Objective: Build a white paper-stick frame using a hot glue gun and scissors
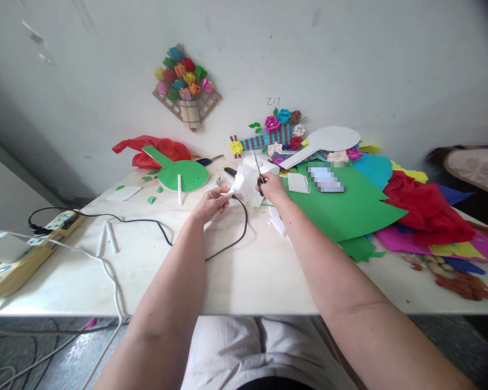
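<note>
My right hand (273, 187) is closed round the dark handles of a pair of scissors (256, 162), whose blades point up and away. Just left of it lies a thin white sheet (248, 185), bent and uneven. The sheet's left edge runs to the fingertips of my left hand (212, 205), which are pinched on it. A black cable (246, 219) ends beside those fingertips; what it joins is hidden. Beyond my left hand a green paddle-shaped piece (185, 174) lies flat with a white stick (179, 190) on it. A yellow-and-black tool (230, 171) lies behind the sheet.
On the right are green sheets (329, 214), a phone (327, 179), a white paddle-shaped piece (335, 139) and red cloth (427, 208). A power strip (51, 246) with cables stands left. White sticks (107, 238) lie near it. A red bag (158, 150) rests by the wall.
</note>
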`<control>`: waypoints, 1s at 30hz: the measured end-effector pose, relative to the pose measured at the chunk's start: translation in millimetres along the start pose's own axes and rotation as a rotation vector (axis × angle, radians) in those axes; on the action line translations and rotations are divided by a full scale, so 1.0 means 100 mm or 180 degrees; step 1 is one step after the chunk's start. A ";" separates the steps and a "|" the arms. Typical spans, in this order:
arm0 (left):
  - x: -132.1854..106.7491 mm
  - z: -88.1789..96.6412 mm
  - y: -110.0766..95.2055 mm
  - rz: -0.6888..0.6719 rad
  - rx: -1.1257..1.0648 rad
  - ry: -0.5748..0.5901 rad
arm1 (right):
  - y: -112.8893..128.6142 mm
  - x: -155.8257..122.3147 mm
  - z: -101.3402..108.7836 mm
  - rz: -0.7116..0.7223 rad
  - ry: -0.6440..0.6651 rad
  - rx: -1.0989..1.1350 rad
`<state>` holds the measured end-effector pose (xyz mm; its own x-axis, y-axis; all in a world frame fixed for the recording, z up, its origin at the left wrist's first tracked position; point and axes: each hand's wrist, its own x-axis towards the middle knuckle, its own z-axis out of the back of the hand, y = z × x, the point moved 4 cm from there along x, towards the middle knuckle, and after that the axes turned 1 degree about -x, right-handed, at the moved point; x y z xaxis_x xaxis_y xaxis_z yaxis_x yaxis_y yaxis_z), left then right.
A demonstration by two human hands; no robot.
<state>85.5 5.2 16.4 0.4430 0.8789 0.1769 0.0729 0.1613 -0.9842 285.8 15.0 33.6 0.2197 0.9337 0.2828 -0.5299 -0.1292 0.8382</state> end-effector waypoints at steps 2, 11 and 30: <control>-0.01 0.00 -0.01 0.0017 -0.0010 -0.0108 | -0.02 -0.03 0.08 -0.0314 -0.0288 -0.0803; 0.00 0.01 -0.04 -0.0323 0.0367 -0.0330 | 0.03 -0.13 0.07 -0.0247 -0.0010 -0.2327; 0.05 0.10 -0.01 -0.0413 0.0081 -0.0572 | 0.16 -0.24 -0.04 0.0331 -0.0251 -0.2670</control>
<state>78.4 13.6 18.3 0.2648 0.9155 0.3028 0.0955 0.2876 -0.9530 268.4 -8.4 38.4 0.1762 0.9007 0.3972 -0.9757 0.1064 0.1915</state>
